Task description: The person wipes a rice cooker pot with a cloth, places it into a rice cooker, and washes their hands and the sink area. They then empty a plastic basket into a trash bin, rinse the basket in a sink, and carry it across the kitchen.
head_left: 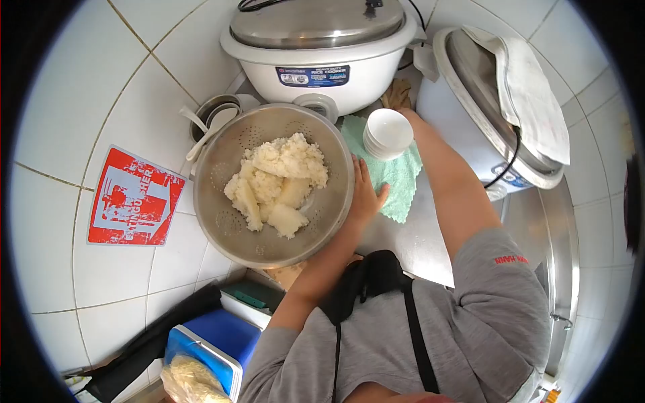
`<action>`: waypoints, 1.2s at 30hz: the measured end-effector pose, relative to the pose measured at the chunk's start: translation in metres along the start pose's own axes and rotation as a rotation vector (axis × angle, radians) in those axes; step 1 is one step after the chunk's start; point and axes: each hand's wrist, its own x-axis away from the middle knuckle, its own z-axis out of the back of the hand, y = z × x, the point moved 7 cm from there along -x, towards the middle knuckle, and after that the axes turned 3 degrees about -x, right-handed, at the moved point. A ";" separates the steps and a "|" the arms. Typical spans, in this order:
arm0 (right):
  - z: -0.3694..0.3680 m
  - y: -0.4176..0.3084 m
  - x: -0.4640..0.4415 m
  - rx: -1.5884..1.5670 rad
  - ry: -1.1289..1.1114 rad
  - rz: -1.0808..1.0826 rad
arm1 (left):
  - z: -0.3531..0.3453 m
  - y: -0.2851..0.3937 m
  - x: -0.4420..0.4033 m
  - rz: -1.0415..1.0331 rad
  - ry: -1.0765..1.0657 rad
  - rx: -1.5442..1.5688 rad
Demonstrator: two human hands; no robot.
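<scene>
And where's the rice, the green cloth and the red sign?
Rice [275,180], head view: middle of the pile.
Green cloth [402,185], head view: its uncovered lower part.
Red sign [136,195], head view: middle of its face.

Round metal colander [329,208]: silver-grey, patterned with clusters of dark dots. Mounded cooked rice [275,174]: creamy white. Thin textured fabric cloth [401,189]: pale green. Stacked round bowls [387,133]: plain white. Oval rice cooker [319,57]: white, with steel-grey metal lid [306,23] and blue rectangular label [314,76]. Flat rectangular sign [134,196]: mottled red and white. Ceramic wall tiles [67,87]: white, gridded by brownish lines. Fabric shirt [470,322]: grey, red-lettered sleeve [512,260].
</scene>
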 end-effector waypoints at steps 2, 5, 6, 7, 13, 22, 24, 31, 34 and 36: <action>0.006 0.025 -0.003 -0.081 0.059 0.014 | 0.000 -0.001 0.004 -0.006 -0.004 -0.063; 0.007 0.010 0.038 0.362 0.179 0.410 | -0.005 -0.003 0.005 0.031 -0.090 -0.134; 0.011 0.031 0.029 0.581 0.264 0.511 | -0.006 -0.003 0.008 0.032 -0.108 -0.150; 0.016 0.039 0.028 0.809 0.348 0.611 | -0.006 -0.002 0.006 0.035 -0.118 -0.165; 0.003 0.040 0.170 1.114 0.466 0.502 | 0.011 0.007 -0.027 0.248 -0.016 0.256; 0.060 0.128 0.385 1.168 0.498 0.467 | -0.012 -0.003 -0.042 0.192 0.193 0.385; 0.087 0.159 0.405 1.134 0.302 -0.113 | -0.011 0.000 -0.042 0.212 0.191 0.316; 0.013 0.056 0.333 0.951 0.222 0.451 | -0.013 -0.002 -0.029 0.098 0.177 0.276; -0.032 0.037 0.231 0.819 0.454 0.694 | -0.016 -0.001 -0.016 0.064 0.049 0.072; -0.045 0.041 0.198 0.984 0.688 0.776 | -0.016 -0.001 -0.008 0.026 0.055 0.023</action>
